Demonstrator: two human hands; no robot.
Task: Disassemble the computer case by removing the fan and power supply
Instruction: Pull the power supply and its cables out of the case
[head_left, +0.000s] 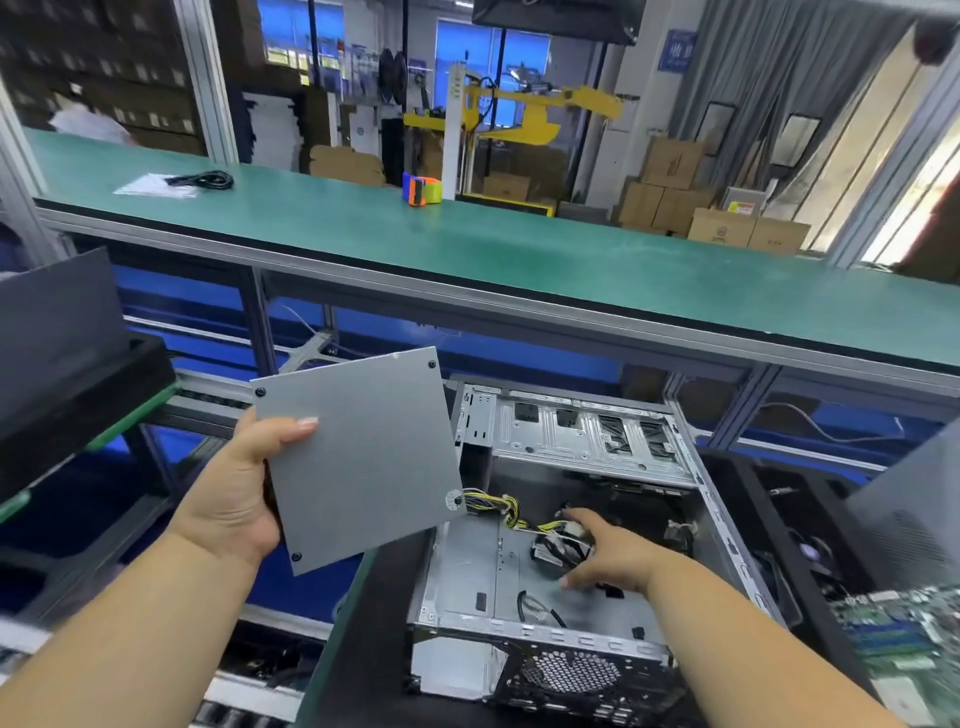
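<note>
I count one power supply (358, 457), a grey box my left hand (234, 499) grips by its edge, lifted clear to the left of the one open computer case (571, 545) on the worktop (374, 623). Its wire bundle (498, 506) trails back into the case, where my right hand (608, 556) curls round the black cable connectors (558, 551). One circuit board (904, 634) lies at right.
</note>
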